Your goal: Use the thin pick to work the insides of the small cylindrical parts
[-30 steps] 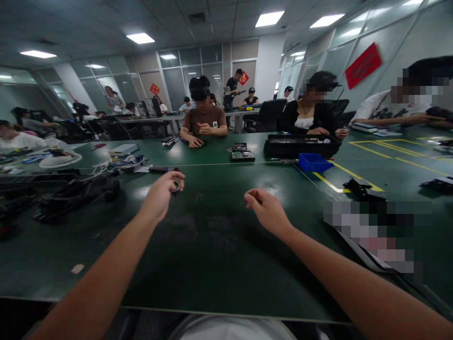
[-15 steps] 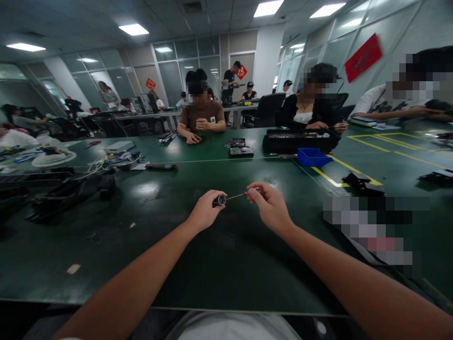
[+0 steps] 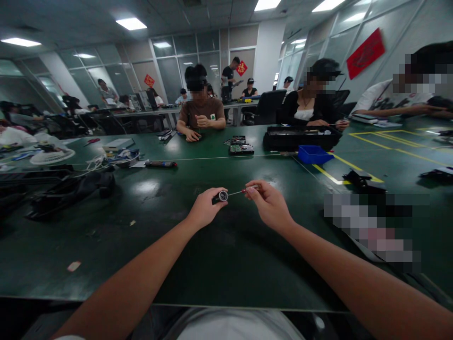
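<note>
My left hand (image 3: 206, 208) is closed around a small black cylindrical part (image 3: 222, 196) with a pale ring at its round end, which faces me and to the right. In my right hand (image 3: 268, 203) is a screwdriver (image 3: 236, 192), its handle pinched between thumb and fingers. The thin metal shaft points left, and its tip reaches the ringed end of the black part. Whether the tip sits inside or only touches the rim I cannot tell. Both hands are above the green tabletop (image 3: 226, 264).
A blue bin (image 3: 314, 154) stands beside a long black housing (image 3: 300, 138) at the back right. Circuit boards (image 3: 241, 147) lie at the back middle, a dark pen-like tool (image 3: 161, 164) to their left. Black parts (image 3: 74, 191) lie at left. Co-workers sit across the table.
The round end of the black part has turned slightly more toward me. My right hand still holds the screwdriver in nearly the same place. The view has shifted a little.
</note>
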Action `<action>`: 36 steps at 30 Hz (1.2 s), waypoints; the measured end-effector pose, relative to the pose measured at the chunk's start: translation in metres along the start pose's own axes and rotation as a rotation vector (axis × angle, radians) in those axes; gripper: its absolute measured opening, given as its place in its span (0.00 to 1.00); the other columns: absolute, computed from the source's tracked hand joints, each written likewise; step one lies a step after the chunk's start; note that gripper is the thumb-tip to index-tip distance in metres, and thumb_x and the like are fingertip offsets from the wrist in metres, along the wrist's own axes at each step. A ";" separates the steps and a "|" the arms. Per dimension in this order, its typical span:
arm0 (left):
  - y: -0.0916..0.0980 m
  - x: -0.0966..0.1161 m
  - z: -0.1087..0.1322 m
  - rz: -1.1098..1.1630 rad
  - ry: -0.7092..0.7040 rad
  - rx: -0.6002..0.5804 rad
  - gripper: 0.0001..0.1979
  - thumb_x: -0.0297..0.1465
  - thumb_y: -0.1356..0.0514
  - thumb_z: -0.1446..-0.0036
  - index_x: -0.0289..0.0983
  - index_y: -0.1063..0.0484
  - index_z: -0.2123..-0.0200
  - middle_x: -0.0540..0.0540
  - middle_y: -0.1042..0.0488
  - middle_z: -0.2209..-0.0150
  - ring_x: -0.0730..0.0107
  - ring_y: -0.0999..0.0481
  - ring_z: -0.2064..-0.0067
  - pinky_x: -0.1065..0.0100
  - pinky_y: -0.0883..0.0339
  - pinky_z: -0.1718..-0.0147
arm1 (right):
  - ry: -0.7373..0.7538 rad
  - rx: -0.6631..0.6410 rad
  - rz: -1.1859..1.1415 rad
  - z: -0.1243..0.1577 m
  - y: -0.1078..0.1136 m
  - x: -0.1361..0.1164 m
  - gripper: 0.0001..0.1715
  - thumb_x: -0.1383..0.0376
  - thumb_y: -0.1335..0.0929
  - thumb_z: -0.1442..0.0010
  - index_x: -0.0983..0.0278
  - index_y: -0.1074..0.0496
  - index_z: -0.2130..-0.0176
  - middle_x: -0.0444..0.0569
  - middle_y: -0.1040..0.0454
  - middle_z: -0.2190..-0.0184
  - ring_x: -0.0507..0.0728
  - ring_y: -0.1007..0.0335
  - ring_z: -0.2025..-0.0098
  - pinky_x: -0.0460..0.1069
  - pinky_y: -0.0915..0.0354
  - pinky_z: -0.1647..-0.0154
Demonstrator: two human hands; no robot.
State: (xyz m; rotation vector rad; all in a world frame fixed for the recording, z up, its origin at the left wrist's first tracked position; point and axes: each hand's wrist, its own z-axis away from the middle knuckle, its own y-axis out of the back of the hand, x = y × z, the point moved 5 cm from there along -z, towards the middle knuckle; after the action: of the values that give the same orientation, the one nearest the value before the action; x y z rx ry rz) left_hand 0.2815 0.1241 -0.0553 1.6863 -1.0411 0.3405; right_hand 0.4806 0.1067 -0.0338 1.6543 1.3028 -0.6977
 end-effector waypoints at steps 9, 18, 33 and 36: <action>-0.003 0.000 0.001 -0.032 -0.012 -0.046 0.18 0.29 0.34 0.44 0.43 0.25 0.49 0.47 0.23 0.50 0.59 0.26 0.47 0.56 0.37 0.43 | -0.059 0.097 0.038 -0.002 0.006 0.001 0.14 0.55 0.36 0.35 0.62 0.28 0.59 0.49 0.22 0.69 0.57 0.26 0.67 0.53 0.32 0.63; 0.000 0.004 0.001 -0.081 -0.008 -0.045 0.18 0.30 0.35 0.43 0.43 0.26 0.48 0.46 0.24 0.50 0.59 0.27 0.48 0.56 0.37 0.45 | -0.003 0.079 0.254 0.002 0.008 -0.012 0.20 0.48 0.30 0.41 0.60 0.31 0.73 0.44 0.28 0.79 0.53 0.34 0.77 0.49 0.41 0.75; -0.002 0.006 0.001 -0.142 -0.041 -0.055 0.19 0.31 0.34 0.43 0.43 0.26 0.47 0.47 0.23 0.51 0.59 0.28 0.49 0.56 0.39 0.45 | 0.047 -0.019 0.251 0.003 0.002 -0.015 0.13 0.58 0.39 0.33 0.59 0.28 0.58 0.45 0.26 0.72 0.55 0.33 0.73 0.50 0.42 0.72; -0.001 0.007 0.001 -0.155 -0.040 -0.049 0.19 0.32 0.34 0.43 0.44 0.27 0.47 0.47 0.23 0.51 0.58 0.28 0.49 0.55 0.39 0.46 | 0.065 -0.055 0.195 0.004 0.001 -0.016 0.12 0.60 0.40 0.32 0.59 0.30 0.56 0.45 0.26 0.69 0.56 0.31 0.69 0.50 0.40 0.68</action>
State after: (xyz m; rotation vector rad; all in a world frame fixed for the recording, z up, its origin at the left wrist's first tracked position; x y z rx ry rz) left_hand 0.2859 0.1201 -0.0521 1.7232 -0.9336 0.1799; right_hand 0.4770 0.0955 -0.0216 1.7436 1.1755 -0.4910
